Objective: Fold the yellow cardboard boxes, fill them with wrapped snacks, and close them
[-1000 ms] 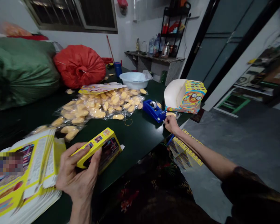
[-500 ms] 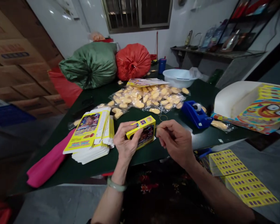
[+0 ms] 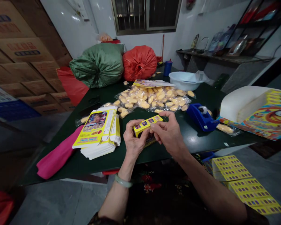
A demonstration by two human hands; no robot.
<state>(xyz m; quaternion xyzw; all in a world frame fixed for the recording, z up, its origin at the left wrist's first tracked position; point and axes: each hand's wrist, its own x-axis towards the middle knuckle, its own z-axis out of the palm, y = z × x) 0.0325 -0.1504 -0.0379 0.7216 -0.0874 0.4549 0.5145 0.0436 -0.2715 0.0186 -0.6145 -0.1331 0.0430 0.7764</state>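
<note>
The room has pale walls, a barred window [image 3: 146, 15] and a dark green surface [image 3: 84, 168]. At the far left stand brown cartons [image 3: 28, 50]; their red and blue print is too blurred for me to read. Next, a pink cloth [image 3: 56, 156] lies partly under a stack of flat yellow-and-white packages [image 3: 93, 131], whose picture is pixelated and whose small letters cannot be read. Behind are a green sack [image 3: 98, 65] and a red sack [image 3: 140, 63]. In the middle, the left hand [image 3: 135, 139] grips a small yellow box [image 3: 147, 123] between thumb and fingers. The right hand [image 3: 168, 135] is closed at the right end of this box and touches it; its fingers hide part of the dark front, so the print there is hidden. Beyond the hands is a heap of wrapped yellow pieces [image 3: 152, 97], partly covered by a printed sheet [image 3: 152, 83]. To the right are a blue tape dispenser [image 3: 202, 117] and a colourful display carton [image 3: 269, 114] with a goggle-eyed face, cut off by the picture edge.
</note>
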